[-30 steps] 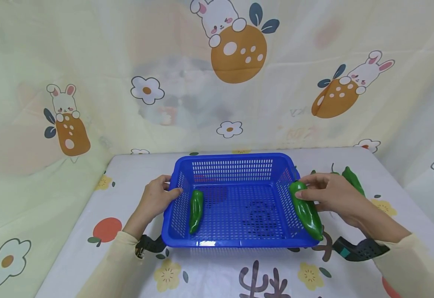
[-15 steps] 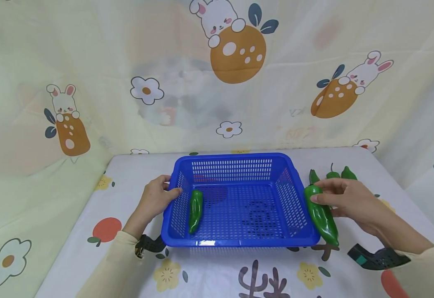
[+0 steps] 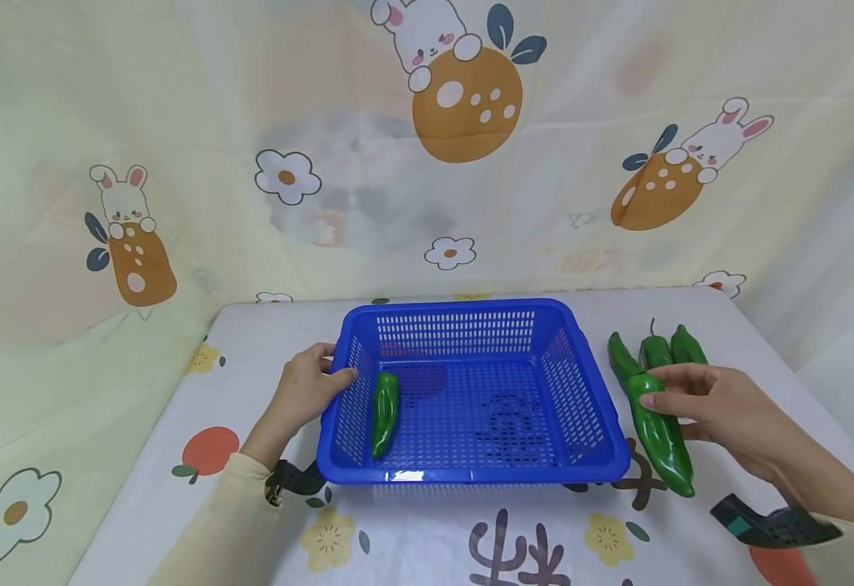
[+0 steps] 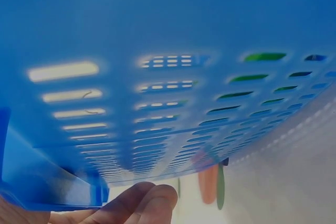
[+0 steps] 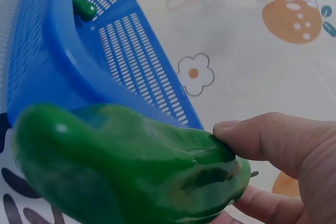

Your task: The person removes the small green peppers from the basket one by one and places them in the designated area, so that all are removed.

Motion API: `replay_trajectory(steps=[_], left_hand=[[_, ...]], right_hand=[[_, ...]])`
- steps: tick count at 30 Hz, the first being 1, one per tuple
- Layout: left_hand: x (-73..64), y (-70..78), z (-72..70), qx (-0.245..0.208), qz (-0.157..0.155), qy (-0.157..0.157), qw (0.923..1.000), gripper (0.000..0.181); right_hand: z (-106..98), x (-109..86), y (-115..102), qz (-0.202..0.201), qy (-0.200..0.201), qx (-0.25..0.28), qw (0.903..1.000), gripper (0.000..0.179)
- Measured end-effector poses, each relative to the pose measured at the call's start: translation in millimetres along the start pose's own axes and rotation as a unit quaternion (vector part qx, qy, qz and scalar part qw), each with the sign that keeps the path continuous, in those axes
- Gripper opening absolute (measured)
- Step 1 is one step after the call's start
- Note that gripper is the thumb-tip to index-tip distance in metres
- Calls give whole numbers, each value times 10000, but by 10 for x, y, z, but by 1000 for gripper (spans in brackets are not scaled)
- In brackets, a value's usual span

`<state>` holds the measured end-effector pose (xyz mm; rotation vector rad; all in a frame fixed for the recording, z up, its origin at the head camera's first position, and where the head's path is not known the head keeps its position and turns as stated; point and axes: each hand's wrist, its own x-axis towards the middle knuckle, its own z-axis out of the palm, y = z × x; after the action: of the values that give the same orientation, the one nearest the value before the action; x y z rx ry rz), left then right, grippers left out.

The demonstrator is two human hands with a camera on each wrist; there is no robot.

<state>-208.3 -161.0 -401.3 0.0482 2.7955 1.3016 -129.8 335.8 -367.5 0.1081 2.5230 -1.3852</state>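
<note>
Right hand (image 3: 720,415): grip pinched on pepper (image 3: 664,443) near stem end, just right of basket (image 3: 470,476), in front of three peppers (image 3: 657,352); cannot tell whether free end touches tabletop (image 3: 412,537). Left hand (image 3: 309,387): grip clamped on basket's left rim, near second pepper (image 3: 386,415) inside. Skin looks slick: pinch firmly, keep free end clear of rim, hold basket steady, release low and gently.

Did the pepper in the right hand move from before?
Yes. In the head view, the held pepper has gone right: it overlapped the right rim of the blue basket earlier, and now it appears beyond that rim.
</note>
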Motion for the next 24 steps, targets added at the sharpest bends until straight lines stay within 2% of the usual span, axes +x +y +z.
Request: replay_trajectory(steps=[10, 18, 24], left_hand=[[-2, 10, -8, -43, -29, -18, 10000, 55], [9, -13, 3, -51, 15, 4, 10000, 55], [2, -2, 0, -61, 6, 12, 10000, 55]], right_hand=[[-33, 0, 188, 271, 40, -145, 9995, 63], [19, 36, 394, 387, 107, 143, 9991, 61], [57, 66, 469, 587, 103, 96, 9982, 67]])
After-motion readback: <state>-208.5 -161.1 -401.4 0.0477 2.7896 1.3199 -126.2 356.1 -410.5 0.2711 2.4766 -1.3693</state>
